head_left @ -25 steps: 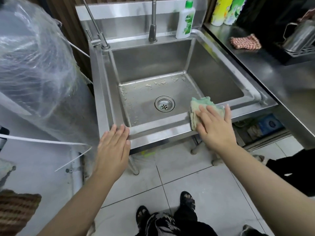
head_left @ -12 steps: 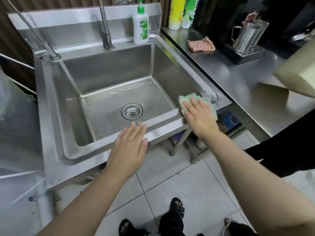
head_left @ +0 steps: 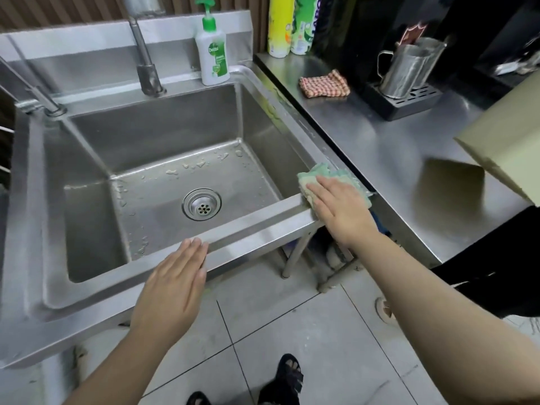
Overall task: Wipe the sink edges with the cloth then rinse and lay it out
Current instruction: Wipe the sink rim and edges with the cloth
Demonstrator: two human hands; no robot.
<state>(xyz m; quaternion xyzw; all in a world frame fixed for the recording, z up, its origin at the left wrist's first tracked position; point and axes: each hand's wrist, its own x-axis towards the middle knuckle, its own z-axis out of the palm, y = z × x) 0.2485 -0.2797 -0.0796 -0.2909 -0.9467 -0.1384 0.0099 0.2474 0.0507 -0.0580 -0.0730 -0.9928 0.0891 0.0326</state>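
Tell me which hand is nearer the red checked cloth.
Right. The right hand presses the green cloth on the sink corner, short of the red checked cloth; the left hand is farther, at the front rim.

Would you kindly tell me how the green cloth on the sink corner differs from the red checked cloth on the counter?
The green cloth is pale green and cream; the red checked cloth is red-and-white check. The green cloth sits on the front right corner of the sink; the red checked cloth lies on the counter. The right hand presses flat on the green cloth; nothing touches the red checked cloth. Both rest on steel.
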